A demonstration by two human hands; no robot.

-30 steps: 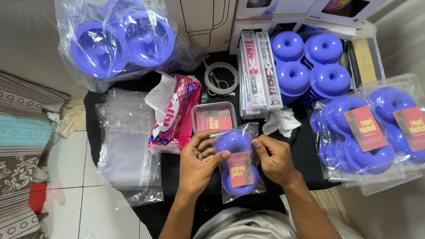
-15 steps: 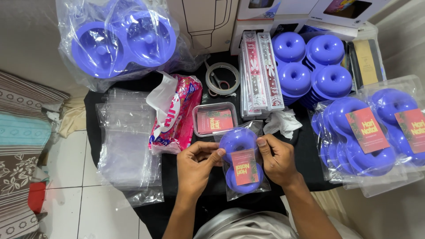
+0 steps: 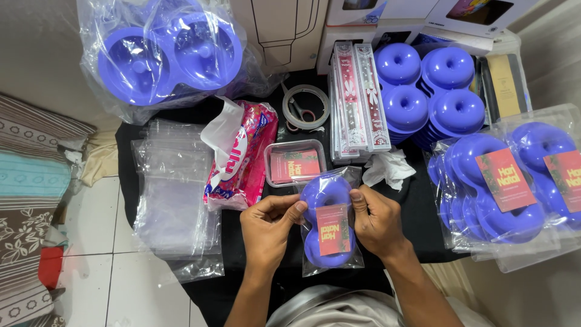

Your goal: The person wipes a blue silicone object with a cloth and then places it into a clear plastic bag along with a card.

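held item: we see a purple double-ring mould [image 3: 330, 221] in a clear bag, a red card over its middle, held between both hands just above the near edge of the black table [image 3: 242, 236].
long axis: it runs away from us, one ring far, one ring near; the bag's open end we cannot make out.
left hand [image 3: 269, 227]: pinches the bag's left edge at the upper ring, thumb and fingers closed on the plastic.
right hand [image 3: 376, 221]: clamps the right edge at about the same height, thumb on top.
nearer hand: neither; both touch, one on each long side.
around: small tray of red cards [image 3: 295, 163] just beyond the bag; stack of empty clear bags [image 3: 172, 194] to our left; packed moulds [image 3: 502, 188] to our right.
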